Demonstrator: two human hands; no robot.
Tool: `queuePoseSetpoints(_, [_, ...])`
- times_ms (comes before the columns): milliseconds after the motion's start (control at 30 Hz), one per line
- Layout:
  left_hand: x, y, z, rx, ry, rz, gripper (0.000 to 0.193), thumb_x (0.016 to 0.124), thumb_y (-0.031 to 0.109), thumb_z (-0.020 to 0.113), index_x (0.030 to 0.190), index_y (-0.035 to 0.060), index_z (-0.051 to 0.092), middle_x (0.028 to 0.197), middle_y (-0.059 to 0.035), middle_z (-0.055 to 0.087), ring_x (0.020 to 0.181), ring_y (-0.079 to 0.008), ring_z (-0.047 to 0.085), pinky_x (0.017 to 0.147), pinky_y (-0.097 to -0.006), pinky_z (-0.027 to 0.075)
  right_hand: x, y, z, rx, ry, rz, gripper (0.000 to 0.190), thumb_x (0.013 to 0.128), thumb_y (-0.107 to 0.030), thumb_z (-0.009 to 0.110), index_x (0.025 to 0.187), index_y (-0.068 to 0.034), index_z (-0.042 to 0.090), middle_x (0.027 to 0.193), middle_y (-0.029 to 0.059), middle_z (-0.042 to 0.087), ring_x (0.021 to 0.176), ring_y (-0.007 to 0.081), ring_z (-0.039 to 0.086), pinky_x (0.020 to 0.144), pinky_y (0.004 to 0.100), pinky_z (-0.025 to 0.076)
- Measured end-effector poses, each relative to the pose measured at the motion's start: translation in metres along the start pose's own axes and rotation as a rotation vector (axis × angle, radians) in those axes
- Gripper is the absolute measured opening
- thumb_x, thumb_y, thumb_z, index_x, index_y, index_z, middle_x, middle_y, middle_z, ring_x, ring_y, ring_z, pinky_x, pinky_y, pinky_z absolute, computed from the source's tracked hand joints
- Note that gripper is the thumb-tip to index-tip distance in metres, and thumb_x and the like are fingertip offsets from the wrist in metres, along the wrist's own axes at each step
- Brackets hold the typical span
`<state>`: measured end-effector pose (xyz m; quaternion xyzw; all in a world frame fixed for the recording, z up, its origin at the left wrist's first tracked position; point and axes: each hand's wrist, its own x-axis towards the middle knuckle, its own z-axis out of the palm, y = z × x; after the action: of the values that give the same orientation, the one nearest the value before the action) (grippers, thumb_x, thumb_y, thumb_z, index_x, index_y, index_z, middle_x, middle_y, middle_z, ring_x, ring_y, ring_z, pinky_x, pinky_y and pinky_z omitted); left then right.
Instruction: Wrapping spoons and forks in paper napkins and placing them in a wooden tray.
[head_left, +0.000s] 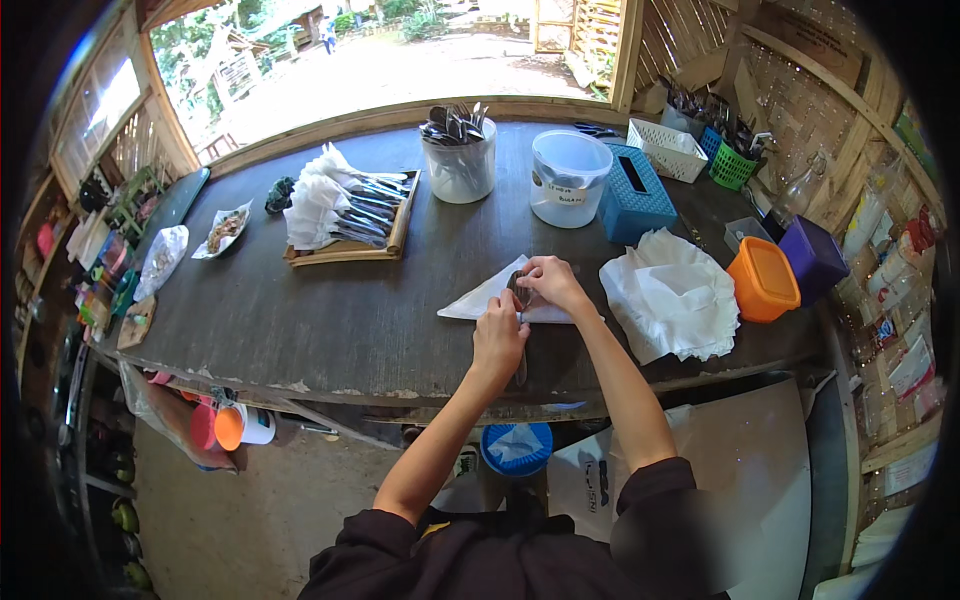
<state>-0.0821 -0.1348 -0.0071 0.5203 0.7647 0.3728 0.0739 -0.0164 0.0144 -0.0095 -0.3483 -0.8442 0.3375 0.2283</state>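
A white paper napkin (474, 301), folded into a triangle, lies on the dark tabletop before me. Metal cutlery (520, 291), which looks like a fork with perhaps a spoon beneath it, rests upright across the napkin, its handle pointing towards me. My left hand (501, 334) grips it near the neck. Around the head of the same cutlery, my right hand (553, 280) has its fingertips closed. Fingers partly hide the cutlery, so the number of pieces is unclear. Just right of my right forearm sits a stack of white paper napkins (671, 292).
Napkin-wrapped cutlery (367, 214) fills a wooden tray (341, 256) at left. Behind stand a plastic tub of cutlery (459, 169), another clear tub (570, 196) and a blue tissue box (639, 206). An orange container (765, 281) stands right. Under the table is a blue bin (517, 466).
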Motion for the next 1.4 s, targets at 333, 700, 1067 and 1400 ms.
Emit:
queuePoseSetpoints(333, [-0.001,0.002,0.000,-0.003,0.019,0.052,0.029,0.073,0.013,0.072,0.091,0.0021,0.052,0.091,-0.0167,0.058,0.079,-0.0340,0.060,0.070,-0.0428,0.048,-0.007,0.008,-0.010,0.085,0.064,0.070,0.026,0.074,-0.018,0.073,0.091,0.000,0.065,0.075,0.0102,0.066,0.067,0.0164,0.062,0.062,0.0310,0.049])
queuePoseSetpoints(700, [0.011,-0.066,-0.057,0.322,0.134,-0.111,0.030,0.075,0.026,0.072,0.092,0.0057,0.057,0.096,-0.0112,0.054,0.095,-0.0287,0.053,0.080,-0.0397,0.045,-0.101,0.011,-0.057,-0.313,0.116,0.060,0.035,0.077,-0.021,0.070,0.097,0.005,0.057,0.094,0.0196,0.058,0.098,0.0365,0.053,0.085,0.0408,0.043])
queuePoseSetpoints(1067, [0.022,-0.062,-0.067,-0.088,-0.007,-0.133,0.019,0.080,0.018,0.066,0.088,0.0028,0.058,0.084,-0.0154,0.064,0.081,-0.0321,0.062,0.073,-0.0394,0.049,-0.060,-0.020,-0.044,0.253,0.077,0.103,0.018,0.084,-0.011,0.060,0.092,0.002,0.051,0.076,0.0138,0.065,0.067,0.0211,0.067,0.059,0.0316,0.053])
queuePoseSetpoints(1400, [0.033,-0.080,-0.070,-0.356,-0.054,-0.144,0.021,0.077,0.012,0.070,0.090,0.0007,0.057,0.077,-0.0127,0.066,0.071,-0.0212,0.067,0.065,-0.0321,0.051,-0.041,-0.050,0.012,0.304,0.121,-0.043,0.025,0.085,-0.013,0.059,0.103,-0.001,0.047,0.079,0.0131,0.066,0.069,0.0203,0.066,0.062,0.0308,0.051])
